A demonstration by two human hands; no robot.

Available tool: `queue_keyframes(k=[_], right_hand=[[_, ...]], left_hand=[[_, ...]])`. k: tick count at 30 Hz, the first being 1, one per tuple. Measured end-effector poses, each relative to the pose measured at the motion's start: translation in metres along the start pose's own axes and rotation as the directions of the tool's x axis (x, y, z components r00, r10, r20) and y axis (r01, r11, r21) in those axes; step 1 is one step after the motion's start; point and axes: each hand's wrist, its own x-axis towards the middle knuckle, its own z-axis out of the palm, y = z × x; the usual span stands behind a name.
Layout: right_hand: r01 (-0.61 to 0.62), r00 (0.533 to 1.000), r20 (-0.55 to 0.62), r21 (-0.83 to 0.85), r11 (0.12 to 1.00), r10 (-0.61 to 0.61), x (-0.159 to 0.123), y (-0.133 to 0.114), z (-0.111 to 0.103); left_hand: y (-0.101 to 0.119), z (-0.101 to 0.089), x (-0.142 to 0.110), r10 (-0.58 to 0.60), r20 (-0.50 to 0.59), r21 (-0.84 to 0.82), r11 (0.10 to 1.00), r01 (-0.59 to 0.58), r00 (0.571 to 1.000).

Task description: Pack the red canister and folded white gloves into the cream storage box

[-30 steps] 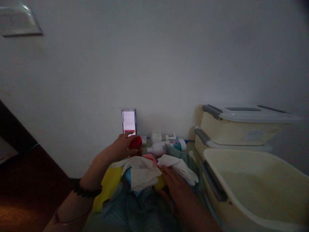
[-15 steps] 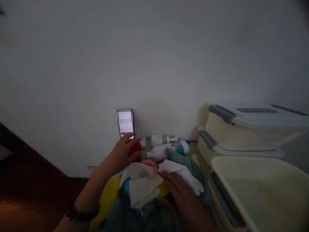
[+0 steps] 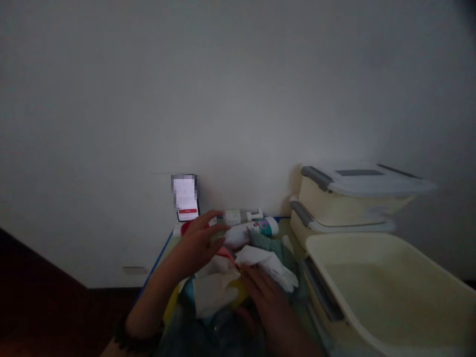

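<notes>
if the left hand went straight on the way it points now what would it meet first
Likely the white bottle with the teal label, lying just ahead of the left hand. The pump bottle lies behind that bottle; depth is unclear, so an upper finger could reach the pump bottle first.

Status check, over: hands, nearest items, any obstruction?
Left hand spread beside the teal-labelled bottle, contact unclear. Right hand on heaped cloths, grip hidden. Green cloth partly covers that bottle; pump bottle lies behind it.
</notes>
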Motion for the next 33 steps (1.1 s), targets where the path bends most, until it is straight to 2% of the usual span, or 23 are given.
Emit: queue_keyframes(k=[4, 7, 9, 11, 15, 17, 19, 25, 28, 33], right_hand=[[-0.003, 0.993, 0.114, 0.091, 0.996, -0.008, 0.007, -0.013, -0.042], [-0.02, 0.965, 0.264, 0.079, 0.997, -0.002, 0.025, -0.02, -0.073], [-0.017, 0.945, 0.326, 0.07, 0.997, -0.007, 0.039, -0.027, -0.087], [-0.031, 0.969, 0.246, 0.085, 0.996, 0.009, 0.052, -0.033, -0.092], [-0.072, 0.996, 0.061, 0.104, 0.992, 0.066, 0.071, -0.034, -0.084], [-0.132, 0.991, -0.01, 0.137, 0.982, 0.135, 0.077, -0.031, -0.077], [-0.167, 0.982, -0.06, 0.187, 0.968, 0.181, 0.08, -0.027, -0.07], [-0.131, 0.989, -0.042, 0.205, 0.97, 0.143, 0.082, -0.024, -0.055], [-0.138, 0.987, -0.063, 0.15, 0.979, 0.148, 0.082, -0.025, -0.053], [-0.129, 0.991, -0.028, 0.066, 0.989, 0.131, 0.08, -0.033, -0.049]], left_hand=[[0.005, -0.01, 0.004, -0.086, -0.073, -0.035, 0.996, 0.083, 0.994], [-0.002, -0.02, 0.007, -0.187, -0.125, -0.033, 0.982, 0.184, 0.974], [-0.007, -0.025, 0.008, -0.228, -0.166, -0.029, 0.974, 0.226, 0.959], [-0.008, -0.026, 0.01, -0.248, -0.189, -0.023, 0.968, 0.248, 0.95], [-0.002, -0.023, 0.013, -0.22, -0.162, 0.009, 0.974, 0.224, 0.962], [-0.002, -0.021, 0.013, -0.203, -0.128, 0.033, 0.977, 0.209, 0.971], [-0.006, -0.02, 0.012, -0.239, -0.095, 0.056, 0.968, 0.245, 0.966], [-0.019, -0.012, -0.003, -0.404, 0.093, 0.109, 0.912, 0.394, 0.91], [-0.02, -0.009, -0.008, -0.413, 0.16, 0.119, 0.91, 0.398, 0.897], [-0.021, -0.009, -0.011, -0.386, 0.169, 0.126, 0.921, 0.369, 0.907]])
